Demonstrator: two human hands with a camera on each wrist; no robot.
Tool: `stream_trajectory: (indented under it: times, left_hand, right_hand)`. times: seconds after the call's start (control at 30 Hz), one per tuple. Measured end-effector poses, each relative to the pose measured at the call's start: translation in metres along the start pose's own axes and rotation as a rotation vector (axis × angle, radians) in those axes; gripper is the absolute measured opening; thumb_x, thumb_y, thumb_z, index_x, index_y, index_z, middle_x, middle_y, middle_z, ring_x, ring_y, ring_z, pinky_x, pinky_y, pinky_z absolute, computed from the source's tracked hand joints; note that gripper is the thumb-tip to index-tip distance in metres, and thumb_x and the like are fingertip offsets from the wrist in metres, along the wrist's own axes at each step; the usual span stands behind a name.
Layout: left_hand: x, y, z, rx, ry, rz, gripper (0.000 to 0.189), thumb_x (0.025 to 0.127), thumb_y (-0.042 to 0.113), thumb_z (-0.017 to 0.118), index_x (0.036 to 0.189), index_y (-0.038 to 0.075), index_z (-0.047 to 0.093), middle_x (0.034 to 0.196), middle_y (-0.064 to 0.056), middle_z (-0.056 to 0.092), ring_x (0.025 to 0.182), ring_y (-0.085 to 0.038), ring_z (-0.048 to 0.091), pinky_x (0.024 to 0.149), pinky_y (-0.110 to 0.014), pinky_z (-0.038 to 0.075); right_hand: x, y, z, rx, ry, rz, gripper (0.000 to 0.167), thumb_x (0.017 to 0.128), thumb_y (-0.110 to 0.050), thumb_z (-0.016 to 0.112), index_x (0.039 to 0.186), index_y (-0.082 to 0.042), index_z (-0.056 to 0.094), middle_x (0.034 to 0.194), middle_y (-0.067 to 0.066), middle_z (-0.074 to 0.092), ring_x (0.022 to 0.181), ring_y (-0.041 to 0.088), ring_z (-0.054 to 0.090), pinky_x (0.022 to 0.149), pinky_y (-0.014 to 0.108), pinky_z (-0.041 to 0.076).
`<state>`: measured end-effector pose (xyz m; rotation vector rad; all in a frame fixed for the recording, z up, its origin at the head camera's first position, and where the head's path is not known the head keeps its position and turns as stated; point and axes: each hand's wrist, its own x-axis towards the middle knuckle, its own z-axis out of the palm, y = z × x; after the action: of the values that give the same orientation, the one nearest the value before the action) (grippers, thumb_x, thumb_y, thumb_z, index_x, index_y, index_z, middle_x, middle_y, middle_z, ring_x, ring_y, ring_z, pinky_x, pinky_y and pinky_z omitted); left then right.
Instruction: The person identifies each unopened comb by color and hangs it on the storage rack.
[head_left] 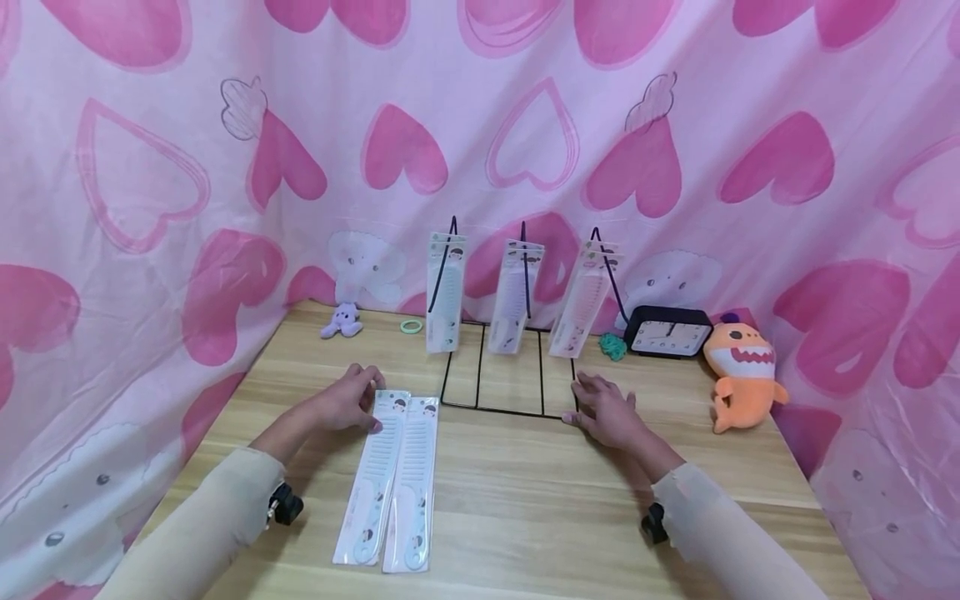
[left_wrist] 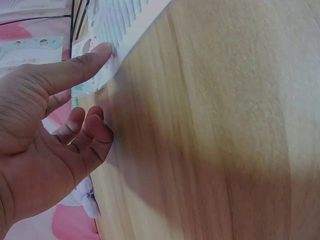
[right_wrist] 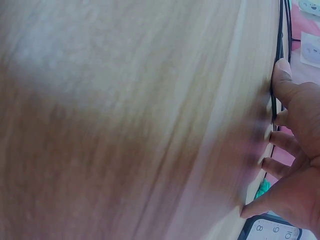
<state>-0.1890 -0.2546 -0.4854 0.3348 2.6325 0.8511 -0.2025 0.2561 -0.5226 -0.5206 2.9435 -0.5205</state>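
Observation:
Two packaged white combs lie side by side on the table in the head view. My left hand (head_left: 348, 402) grips the upper end of the left packaged comb (head_left: 372, 483), thumb over its face; the left wrist view shows the other fingers loosely bent. The right packaged comb (head_left: 412, 492) lies against it. My right hand (head_left: 609, 414) rests at the front right corner of a black wire rack (head_left: 510, 412), its thumb and index finger touching the wire and the other fingers spread. Packaged combs in green (head_left: 447, 300), purple (head_left: 513, 304) and pink (head_left: 585, 308) hang from the rack's hooks.
A black clock (head_left: 670, 332) and an orange shark plush (head_left: 744, 375) stand at the back right, a teal scrunchie (head_left: 612, 346) beside the clock. Back left are a purple plush (head_left: 342, 321) and a green ring (head_left: 410, 327). Pink heart-print curtain (head_left: 405, 150) surrounds the table.

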Motion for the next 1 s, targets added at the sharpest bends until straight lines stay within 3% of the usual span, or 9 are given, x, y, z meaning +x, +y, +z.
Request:
stream_trajectory:
  times: [0.23,0.53,0.8,1.0]
  left_hand:
    - [-0.002,-0.006,-0.001,-0.115,-0.067,0.082,0.054,0.086,-0.002,0.090,0.118,0.004,0.046,0.109,-0.013,0.060,0.100,-0.024,0.057,0.085,-0.029,0.048]
    - [-0.008,-0.007,-0.020,-0.386,-0.118,0.126,0.071,0.091,-0.005,0.080,0.143,0.010,0.034,0.126,-0.025,0.052,0.098,-0.029,0.066,0.078,-0.038,0.063]
    - [-0.013,0.006,-0.030,-0.498,-0.072,0.145,0.066,0.095,-0.003,0.078,0.150,0.008,0.044,0.134,-0.027,0.046,0.102,-0.030,0.071,0.084,-0.039,0.068]
    - [-0.016,0.024,-0.039,-0.455,-0.015,0.185,0.063,0.096,-0.001,0.078,0.151,0.013,0.050,0.131,-0.026,0.056,0.108,-0.033,0.067,0.091,-0.037,0.062]
  right_hand:
    - [-0.004,0.000,0.003,0.006,-0.004,-0.001,0.072,0.107,-0.046,0.072,0.162,-0.002,0.053,0.178,0.020,0.038,0.159,0.059,0.035,0.112,0.102,0.016]
    - [-0.003,-0.001,0.001,0.004,0.011,-0.004,0.071,0.107,-0.046,0.072,0.162,-0.003,0.054,0.177,0.020,0.039,0.160,0.058,0.035,0.112,0.101,0.016]
    - [-0.001,0.000,0.001,0.004,0.017,-0.005,0.073,0.105,-0.046,0.074,0.160,-0.002,0.056,0.176,0.021,0.042,0.160,0.059,0.035,0.111,0.102,0.018]
    - [-0.001,-0.001,0.000,0.001,0.014,0.000,0.072,0.105,-0.045,0.075,0.161,-0.002,0.055,0.176,0.021,0.041,0.160,0.058,0.034,0.112,0.102,0.017]
